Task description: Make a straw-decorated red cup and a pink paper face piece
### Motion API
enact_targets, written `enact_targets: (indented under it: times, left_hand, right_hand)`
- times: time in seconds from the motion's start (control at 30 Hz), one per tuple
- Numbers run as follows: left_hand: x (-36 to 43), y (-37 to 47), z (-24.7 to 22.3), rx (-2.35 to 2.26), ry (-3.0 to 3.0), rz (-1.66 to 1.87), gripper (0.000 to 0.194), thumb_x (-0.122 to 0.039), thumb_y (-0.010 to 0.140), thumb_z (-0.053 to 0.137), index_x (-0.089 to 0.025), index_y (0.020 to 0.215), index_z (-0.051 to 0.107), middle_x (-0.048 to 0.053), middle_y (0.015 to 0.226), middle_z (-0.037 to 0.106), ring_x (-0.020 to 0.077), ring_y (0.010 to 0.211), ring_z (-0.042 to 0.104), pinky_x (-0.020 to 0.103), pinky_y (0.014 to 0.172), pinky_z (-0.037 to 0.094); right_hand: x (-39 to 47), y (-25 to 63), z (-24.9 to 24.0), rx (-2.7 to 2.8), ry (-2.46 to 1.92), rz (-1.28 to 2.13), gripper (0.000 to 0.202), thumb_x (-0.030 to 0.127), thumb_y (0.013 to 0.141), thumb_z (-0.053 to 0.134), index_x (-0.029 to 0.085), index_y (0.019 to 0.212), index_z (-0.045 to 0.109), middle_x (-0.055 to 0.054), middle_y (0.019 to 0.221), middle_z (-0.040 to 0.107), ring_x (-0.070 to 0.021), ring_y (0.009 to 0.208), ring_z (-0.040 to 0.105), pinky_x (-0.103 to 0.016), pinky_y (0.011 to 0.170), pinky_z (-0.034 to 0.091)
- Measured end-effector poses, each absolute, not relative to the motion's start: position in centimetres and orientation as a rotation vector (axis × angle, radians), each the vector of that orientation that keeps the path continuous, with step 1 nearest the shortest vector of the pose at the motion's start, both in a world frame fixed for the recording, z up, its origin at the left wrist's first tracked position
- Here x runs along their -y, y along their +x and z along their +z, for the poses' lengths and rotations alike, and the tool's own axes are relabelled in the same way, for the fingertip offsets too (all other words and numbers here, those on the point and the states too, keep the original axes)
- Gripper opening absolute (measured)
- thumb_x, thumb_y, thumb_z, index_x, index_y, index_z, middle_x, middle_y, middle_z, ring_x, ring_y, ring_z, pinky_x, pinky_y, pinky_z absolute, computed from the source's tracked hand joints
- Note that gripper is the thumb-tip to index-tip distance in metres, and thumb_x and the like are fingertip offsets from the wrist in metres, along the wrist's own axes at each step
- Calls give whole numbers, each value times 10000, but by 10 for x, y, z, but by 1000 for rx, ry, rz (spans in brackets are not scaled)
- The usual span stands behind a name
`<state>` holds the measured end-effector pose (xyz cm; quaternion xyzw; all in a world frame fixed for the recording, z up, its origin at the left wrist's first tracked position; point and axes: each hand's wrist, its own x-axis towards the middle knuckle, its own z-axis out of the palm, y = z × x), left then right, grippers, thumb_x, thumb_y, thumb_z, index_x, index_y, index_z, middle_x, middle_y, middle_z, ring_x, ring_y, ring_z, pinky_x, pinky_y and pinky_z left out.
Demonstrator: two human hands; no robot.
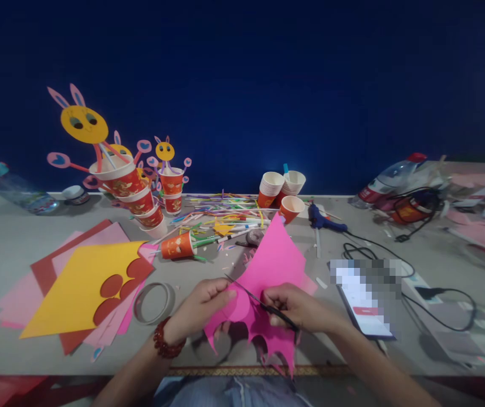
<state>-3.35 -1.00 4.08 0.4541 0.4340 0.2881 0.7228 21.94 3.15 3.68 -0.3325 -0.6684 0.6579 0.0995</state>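
Note:
My left hand [213,299] pinches the left side of a bright pink paper sheet [278,260]. Curved bites are cut out of the sheet's lower edge, leaving pointed tips. My right hand [289,305] grips a pair of scissors [282,317] with dark handles. Their blades reach up and left across the paper towards my left fingertips, beside a rounded pink piece. How far apart the blades are, I cannot tell. A red bead bracelet [164,338] circles my left wrist. Both hands are above the table's near edge.
Coloured paper sheets [70,277] and a tape roll [152,303] lie left. Decorated cup figures [128,183], straws [225,212] and stacked cups [271,186] stand or lie behind. A glue gun [325,219], its cord, a phone [365,299] and a bottle [389,181] are on the right.

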Motion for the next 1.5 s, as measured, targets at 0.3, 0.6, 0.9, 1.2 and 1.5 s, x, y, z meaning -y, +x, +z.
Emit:
enact_targets:
  times: [0.3, 0.6, 0.9, 1.2, 1.5]
  left_hand:
    - [12, -41, 21, -708, 784, 920, 459, -592, 848, 667, -142, 938, 656, 59, 617, 729, 133, 387, 607, 185, 389, 441]
    - [27, -18, -7, -998, 770, 1301, 242, -383, 804, 785, -155, 878, 752, 72, 884, 774, 214, 867, 695, 336, 891, 547]
    - [18, -14, 20, -1108, 903, 1294, 203, -356, 857, 728, -187, 748, 754, 24, 727, 750, 186, 711, 669, 292, 768, 552]
    - [19, -18, 34, -1125, 1068, 1191, 293, -391, 902, 659, -178, 716, 737, 64, 733, 766, 216, 686, 679, 322, 741, 548]
    - [19, -18, 41, -1104, 1116, 1179, 340, -402, 914, 634, -173, 676, 714, 64, 675, 748, 214, 667, 683, 302, 725, 544]
  right_hand:
    - [-20, 213, 32, 1826, -1123, 1774, 689, 804, 628, 728, 218, 645, 365, 91, 586, 338, -92, 558, 300, -219, 509, 234]
    - [1, 198, 20, 1662, -1198, 1695, 591, 716, 693, 734, 219, 681, 414, 79, 585, 381, -91, 531, 347, -217, 494, 268]
    - [1, 203, 27, 1616, -1160, 1804, 672, 832, 651, 687, 212, 727, 439, 64, 597, 456, -95, 524, 418, -220, 502, 312]
    - [-6, 205, 28, 1608, -1151, 1851, 647, 754, 631, 767, 211, 727, 428, 69, 607, 453, -99, 546, 438, -217, 515, 307]
    - [-12, 207, 30, 1663, -1105, 1829, 600, 679, 680, 780, 216, 699, 399, 88, 594, 386, -86, 545, 355, -215, 511, 266]
